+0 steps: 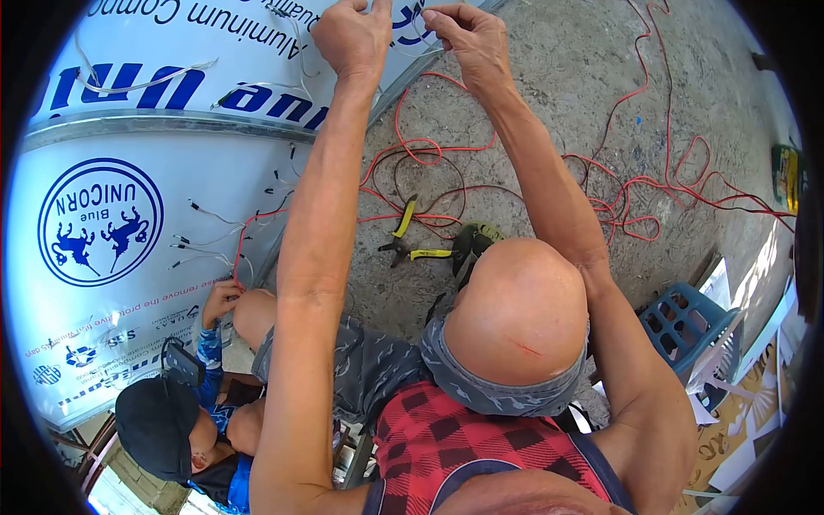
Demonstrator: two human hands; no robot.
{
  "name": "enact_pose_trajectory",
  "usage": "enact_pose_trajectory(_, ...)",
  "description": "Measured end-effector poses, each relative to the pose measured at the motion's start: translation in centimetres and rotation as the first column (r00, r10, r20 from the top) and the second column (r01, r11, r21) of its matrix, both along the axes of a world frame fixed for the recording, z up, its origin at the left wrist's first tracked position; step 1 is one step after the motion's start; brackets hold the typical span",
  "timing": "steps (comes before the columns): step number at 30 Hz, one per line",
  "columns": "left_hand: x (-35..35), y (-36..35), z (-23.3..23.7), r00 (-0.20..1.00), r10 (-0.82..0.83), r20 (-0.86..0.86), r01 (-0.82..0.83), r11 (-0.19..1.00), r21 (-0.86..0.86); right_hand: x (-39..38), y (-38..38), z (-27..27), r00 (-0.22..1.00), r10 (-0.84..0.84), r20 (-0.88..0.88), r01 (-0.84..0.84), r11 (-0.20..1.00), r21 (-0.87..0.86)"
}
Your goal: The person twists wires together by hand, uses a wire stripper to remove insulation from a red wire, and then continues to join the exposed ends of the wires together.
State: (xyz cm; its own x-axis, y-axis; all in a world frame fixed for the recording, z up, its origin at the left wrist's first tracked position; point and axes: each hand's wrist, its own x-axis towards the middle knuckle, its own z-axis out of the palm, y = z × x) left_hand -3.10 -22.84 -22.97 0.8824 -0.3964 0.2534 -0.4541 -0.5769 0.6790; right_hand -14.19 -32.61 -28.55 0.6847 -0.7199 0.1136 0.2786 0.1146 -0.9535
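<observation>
At the top edge, my left hand (352,39) is curled closed beside the upper panel, its fingertips partly cut off by the frame. To its right, my right hand (472,43) pinches a thin whitish wire (418,36) between thumb and fingers. More whitish wires (129,88) stick out of the upper blue-and-white aluminum composite panel (197,51). Below my hands, red wire (399,120) lies in loose loops on the concrete. Pliers with yellow handles (403,219) rest open on the floor between my arms, near my shoe (472,245).
A co-worker in a black cap (157,427) crouches at left, one hand (221,302) at the red wire by the lower panel (154,326). Several short wires (215,215) poke from that panel. Tangled red and black wires (635,193) cross the floor; a blue plastic basket (687,322) stands right.
</observation>
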Motion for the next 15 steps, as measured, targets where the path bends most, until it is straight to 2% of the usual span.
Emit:
enact_pose_trajectory(3, 0.9, -0.8, 0.0, 1.0, -0.009, 0.0, 0.009, 1.0, 0.014, -0.1, 0.0, 0.2, 0.999, 0.04, -0.008, -0.039, 0.996, 0.083)
enact_pose_trajectory(7, 0.9, -0.8, -0.2, 0.998, -0.003, -0.058, -0.001, 0.998, -0.065, -0.4, 0.1, 0.4, 0.999, -0.008, 0.048, 0.004, 0.997, 0.08)
enact_pose_trajectory(9, 0.3, -1.1, 0.1, 0.995, -0.016, -0.094, 0.009, 0.997, -0.078, -0.6, 0.0, 0.5, 1.0, -0.002, -0.011, 0.002, 0.999, 0.05)
enact_pose_trajectory(12, 0.2, -1.4, 0.4, 0.998, 0.018, -0.064, -0.018, 1.0, 0.001, -0.7, -0.3, 0.6, 1.0, 0.013, -0.025, -0.012, 1.0, 0.029)
enact_pose_trajectory(13, 0.3, -1.5, 0.4, 0.993, 0.023, -0.116, -0.025, 1.0, -0.011, -0.7, -0.3, 0.7, 1.0, 0.014, -0.026, -0.013, 0.999, 0.029)
enact_pose_trajectory(15, 0.5, -1.8, 0.0, 0.985, 0.025, -0.168, -0.03, 0.999, -0.026, -0.7, -0.2, 0.8, 0.998, 0.023, 0.06, -0.028, 0.997, 0.076)
